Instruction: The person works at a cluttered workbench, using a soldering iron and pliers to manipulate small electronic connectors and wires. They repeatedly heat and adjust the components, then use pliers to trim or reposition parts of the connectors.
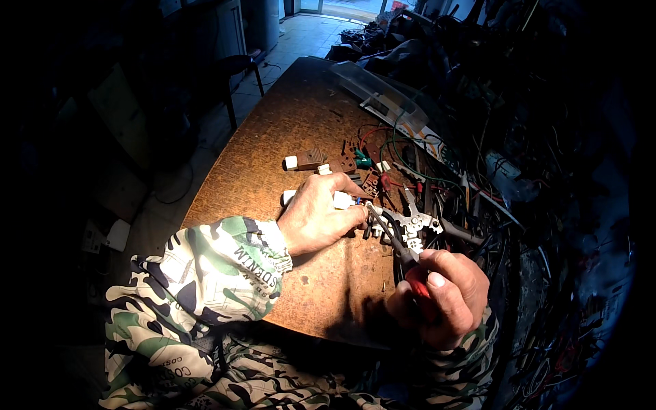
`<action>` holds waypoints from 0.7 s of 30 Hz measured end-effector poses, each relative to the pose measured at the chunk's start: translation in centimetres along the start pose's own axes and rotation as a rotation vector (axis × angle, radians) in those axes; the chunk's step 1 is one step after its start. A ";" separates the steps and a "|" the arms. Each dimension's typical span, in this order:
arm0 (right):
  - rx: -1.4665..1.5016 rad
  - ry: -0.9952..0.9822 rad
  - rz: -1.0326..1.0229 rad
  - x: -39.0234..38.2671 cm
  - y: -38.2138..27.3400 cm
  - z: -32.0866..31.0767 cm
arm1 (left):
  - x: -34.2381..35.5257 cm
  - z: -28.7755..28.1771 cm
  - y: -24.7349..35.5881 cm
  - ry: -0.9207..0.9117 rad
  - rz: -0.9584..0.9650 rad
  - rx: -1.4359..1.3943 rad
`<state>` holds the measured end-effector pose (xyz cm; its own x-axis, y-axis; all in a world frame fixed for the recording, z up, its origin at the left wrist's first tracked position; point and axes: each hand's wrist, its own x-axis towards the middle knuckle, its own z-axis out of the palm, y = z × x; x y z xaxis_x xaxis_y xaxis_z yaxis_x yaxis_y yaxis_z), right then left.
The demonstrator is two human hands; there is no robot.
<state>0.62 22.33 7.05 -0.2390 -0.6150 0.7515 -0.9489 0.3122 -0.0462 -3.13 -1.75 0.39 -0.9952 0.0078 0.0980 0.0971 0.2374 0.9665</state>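
My left hand [321,215] rests low over the wooden table, its fingers closed around a small white connector piece [343,199] with a bit of blue at its end. Part of that piece is hidden under the fingers. My right hand [447,294] grips a screwdriver [418,279] by its red handle. The screwdriver's thin shaft slants up and left, and its tip meets the work by my left fingertips. Just beyond, metal wire strippers [415,222] lie among small white parts. Brown blocks with white ends [311,159] sit past my left hand.
The brown table [253,150] narrows toward the far end. A clear plastic tray [386,96] lies along its right edge. Green and red wires [395,147], a green connector [362,160] and loose parts crowd the right side. A dark stool [236,65] stands at the left.
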 end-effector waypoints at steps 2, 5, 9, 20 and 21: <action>-0.020 -0.010 -0.001 -0.3 -0.2 0.0 | -0.2 -0.2 0.2 0.007 -0.006 0.018; -0.008 0.007 -0.016 -0.6 -0.1 0.3 | -0.3 -0.3 0.3 0.006 -0.008 0.019; 0.057 0.109 -0.076 0.1 0.4 1.3 | -0.3 -0.3 0.8 -0.001 -0.005 0.033; 0.070 0.082 -0.049 -0.2 0.1 0.9 | -0.2 -0.3 0.6 0.008 0.008 0.061; 0.080 0.085 -0.044 -0.3 0.0 0.8 | -0.2 -0.1 0.8 0.005 -0.001 0.063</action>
<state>0.50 21.90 6.31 -0.1818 -0.5618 0.8071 -0.9723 0.2256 -0.0619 -2.83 -1.70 1.20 -0.9951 0.0028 0.0985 0.0948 0.2985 0.9497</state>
